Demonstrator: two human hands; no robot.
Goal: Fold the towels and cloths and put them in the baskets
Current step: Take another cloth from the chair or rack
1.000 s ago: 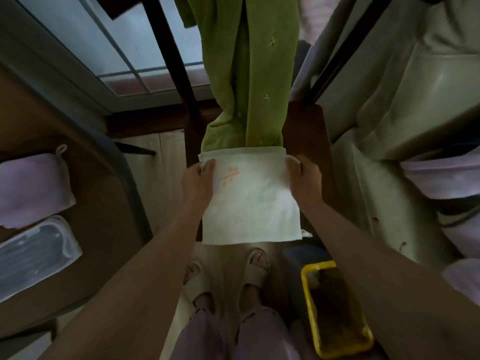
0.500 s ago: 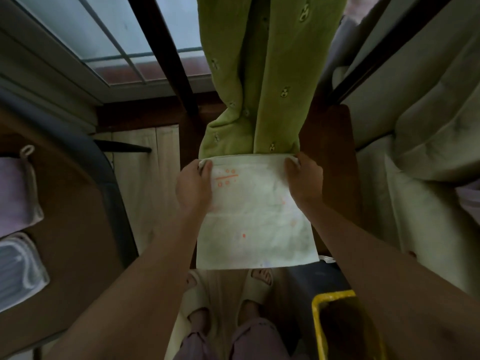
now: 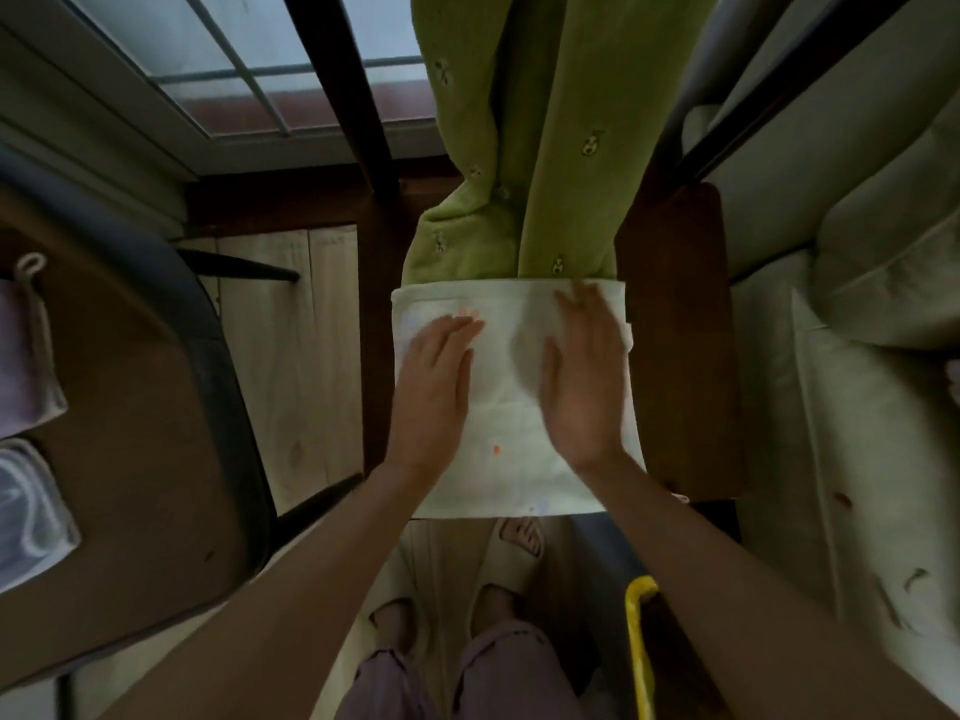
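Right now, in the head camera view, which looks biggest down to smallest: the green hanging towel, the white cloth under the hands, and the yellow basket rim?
1. green towel: covers the most picture.
2. white cloth: slightly smaller, though closeness makes this unsure.
3. yellow basket rim: only a thin strip shows.

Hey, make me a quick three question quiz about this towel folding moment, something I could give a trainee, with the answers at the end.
1. True or false: both hands lie flat on the white cloth.
2. Multiple choice: what lies just beyond the far edge of the white cloth? A) a green towel B) a red bucket C) a stack of plates
3. Fill in: the yellow rim of the basket shows near the person's ____ forearm.

Key:
1. True. The left hand and right hand rest on it with fingers straight, no grip.
2. A, the green towel.
3. Right.
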